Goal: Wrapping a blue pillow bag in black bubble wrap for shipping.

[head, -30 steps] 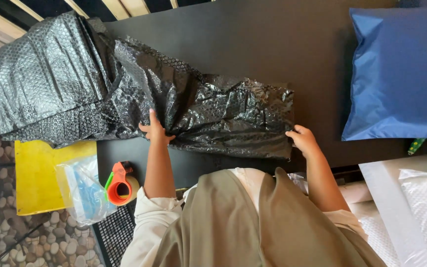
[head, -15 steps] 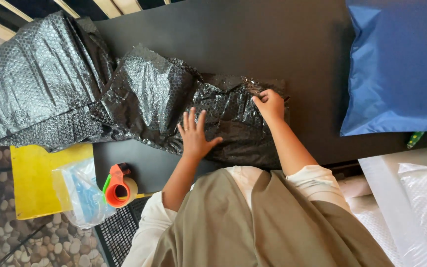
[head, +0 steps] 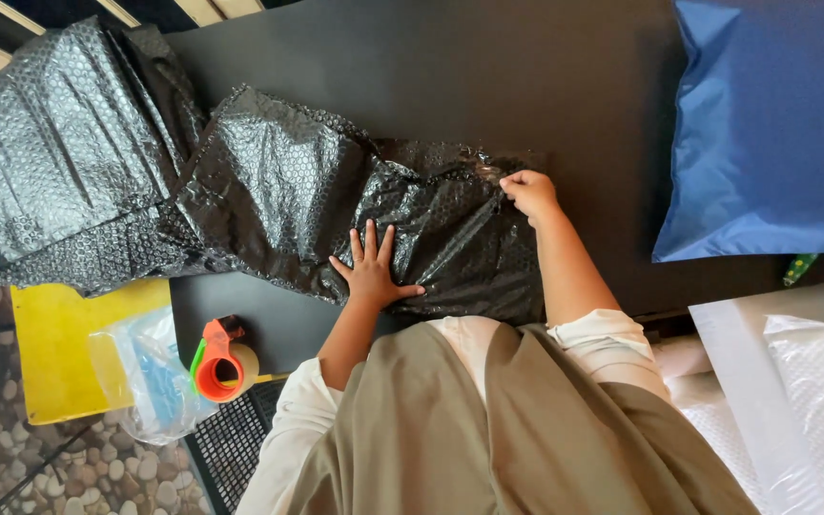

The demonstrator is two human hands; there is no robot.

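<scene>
Head view: both hands [head: 371,270] press black bubble wrap [head: 431,238].

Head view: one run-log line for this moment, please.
left hand: flat on black bubble wrap | right hand: pinching its far edge | wrap: on black table | tape dispenser: untouched

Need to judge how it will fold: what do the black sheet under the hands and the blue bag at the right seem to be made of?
Black sheet: looks like plastic bubble wrap, glossy, with a bubble grid and crinkles. Blue bag: probably smooth plastic film, soft sheen, puffed.
</scene>
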